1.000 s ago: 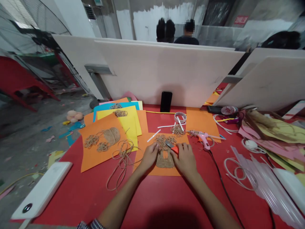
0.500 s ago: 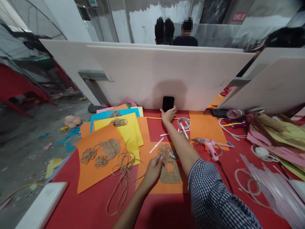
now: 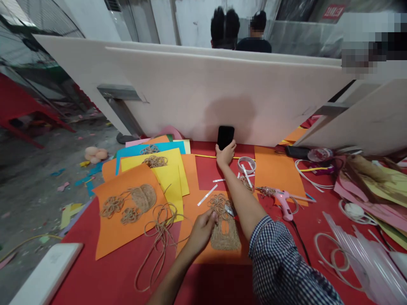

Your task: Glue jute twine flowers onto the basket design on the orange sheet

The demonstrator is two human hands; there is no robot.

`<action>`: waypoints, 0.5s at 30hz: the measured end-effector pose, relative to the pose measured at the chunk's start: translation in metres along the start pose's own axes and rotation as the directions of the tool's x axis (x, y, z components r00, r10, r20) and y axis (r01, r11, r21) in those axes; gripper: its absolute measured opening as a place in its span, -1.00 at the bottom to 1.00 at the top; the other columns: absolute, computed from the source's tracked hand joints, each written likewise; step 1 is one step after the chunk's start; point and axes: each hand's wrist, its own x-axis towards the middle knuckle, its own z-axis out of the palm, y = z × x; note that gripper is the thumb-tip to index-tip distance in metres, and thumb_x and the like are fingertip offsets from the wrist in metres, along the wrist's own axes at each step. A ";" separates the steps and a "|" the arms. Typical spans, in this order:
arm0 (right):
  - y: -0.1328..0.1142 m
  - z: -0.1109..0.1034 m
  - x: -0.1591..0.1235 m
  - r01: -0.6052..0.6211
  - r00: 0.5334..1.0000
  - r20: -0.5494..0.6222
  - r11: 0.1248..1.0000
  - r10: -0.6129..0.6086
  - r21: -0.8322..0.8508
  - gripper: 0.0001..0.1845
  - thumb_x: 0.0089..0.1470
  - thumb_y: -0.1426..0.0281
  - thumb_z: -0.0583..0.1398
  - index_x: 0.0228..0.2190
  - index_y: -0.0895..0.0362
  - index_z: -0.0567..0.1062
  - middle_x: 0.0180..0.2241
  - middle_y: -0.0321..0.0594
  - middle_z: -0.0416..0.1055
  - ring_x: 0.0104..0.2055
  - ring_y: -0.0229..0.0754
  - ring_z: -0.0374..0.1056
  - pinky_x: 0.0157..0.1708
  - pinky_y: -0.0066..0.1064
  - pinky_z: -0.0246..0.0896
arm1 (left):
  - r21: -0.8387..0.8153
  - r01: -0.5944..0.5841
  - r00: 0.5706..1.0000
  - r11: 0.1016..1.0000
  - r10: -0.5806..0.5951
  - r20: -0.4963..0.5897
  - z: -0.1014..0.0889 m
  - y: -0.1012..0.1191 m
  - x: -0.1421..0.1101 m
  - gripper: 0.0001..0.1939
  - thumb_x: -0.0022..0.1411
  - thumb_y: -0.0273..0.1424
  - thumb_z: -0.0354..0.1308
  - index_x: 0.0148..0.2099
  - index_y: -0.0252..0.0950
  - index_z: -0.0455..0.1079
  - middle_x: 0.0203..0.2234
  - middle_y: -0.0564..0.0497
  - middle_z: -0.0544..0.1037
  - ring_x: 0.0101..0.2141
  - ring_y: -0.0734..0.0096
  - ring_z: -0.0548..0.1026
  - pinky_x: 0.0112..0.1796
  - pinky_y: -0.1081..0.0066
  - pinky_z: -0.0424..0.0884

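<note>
Reaching right hand (image 3: 225, 154): is extending forward and closing around the lower part of the black phone (image 3: 226, 135), thumb pressing one side and fingers the other.
Phone: is standing upright, leaning near the white board (image 3: 178, 89) at the back of the red table (image 3: 219, 286).
Left hand (image 3: 201, 231): is pinching the edge of the twine flower (image 3: 218, 202) between thumb and forefinger; how the other fingers are curling, I cannot tell.
Twine piece (image 3: 225, 239): is lying flat on the orange sheet (image 3: 203, 256), just below the flower.
Metal tool tip (image 3: 228, 209): is resting over the twine beside the right forearm, which is hiding the rest.
Glue gun (image 3: 283, 202): is lying to the right, its dark cord running toward the near edge.
Tape roll (image 3: 239, 164): is sitting near the right wrist, with white strips (image 3: 207, 195) lying about.
Loose twine (image 3: 160, 237): is looping left of the left hand, partly overlapping the stacked yellow sheets (image 3: 174, 171).
Clear tubes (image 3: 358, 254): are lying at far right.
</note>
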 end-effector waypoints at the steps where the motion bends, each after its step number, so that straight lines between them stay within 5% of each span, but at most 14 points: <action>1: 0.001 -0.001 0.001 0.000 1.000 0.008 1.000 0.000 0.017 -0.17 0.08 0.21 0.24 0.24 0.26 0.04 0.18 0.30 0.16 0.12 0.22 0.30 0.09 -0.05 0.18 | 0.003 0.003 1.000 1.000 -0.003 -0.002 0.000 0.001 0.000 -0.44 0.26 0.16 -0.07 -0.41 -0.25 0.24 -0.61 0.11 0.24 -0.52 0.43 0.23 -0.48 0.45 0.16; 4: 0.008 -0.004 0.008 0.011 0.999 0.032 0.994 -0.014 0.104 -0.11 0.03 0.23 0.30 0.24 0.25 0.03 0.19 0.27 0.19 0.17 0.17 0.27 0.10 -0.10 0.17 | 0.011 0.014 1.000 1.000 -0.014 -0.008 0.000 0.004 -0.002 -0.43 0.24 0.18 -0.07 -0.41 -0.25 0.24 -0.62 0.11 0.22 -0.53 0.42 0.22 -0.48 0.45 0.15; 7: 0.020 -0.010 0.025 -0.001 0.980 0.196 0.976 -0.043 0.217 -0.09 -0.03 0.24 0.34 0.21 0.30 0.06 0.17 0.27 0.25 0.17 0.07 0.29 0.08 -0.20 0.21 | 0.011 0.026 1.000 1.000 -0.026 0.001 -0.001 0.007 -0.002 -0.43 0.23 0.18 -0.07 -0.43 -0.24 0.23 -0.63 0.11 0.20 -0.53 0.41 0.21 -0.47 0.44 0.15; 9: 0.030 -0.016 0.041 -0.009 0.931 0.356 0.966 -0.087 0.259 -0.14 -0.08 0.29 0.37 0.16 0.30 0.15 0.10 0.19 0.36 0.06 -0.02 0.38 -0.01 -0.26 0.28 | 0.006 0.033 0.999 0.999 -0.033 0.012 -0.001 0.007 -0.002 -0.43 0.24 0.18 -0.08 -0.43 -0.23 0.22 -0.63 0.11 0.19 -0.52 0.40 0.21 -0.47 0.44 0.15; 15: 0.051 -0.032 0.077 0.049 0.866 0.474 0.970 -0.160 0.237 -0.39 -0.33 0.45 0.45 -0.15 0.28 0.47 -0.10 0.07 0.53 -0.13 -0.02 0.46 -0.08 -0.22 0.31 | -0.003 0.009 1.000 1.000 -0.009 0.015 -0.001 0.003 -0.001 -0.44 0.25 0.17 -0.08 -0.42 -0.24 0.23 -0.58 0.08 0.27 -0.49 0.41 0.23 -0.45 0.45 0.19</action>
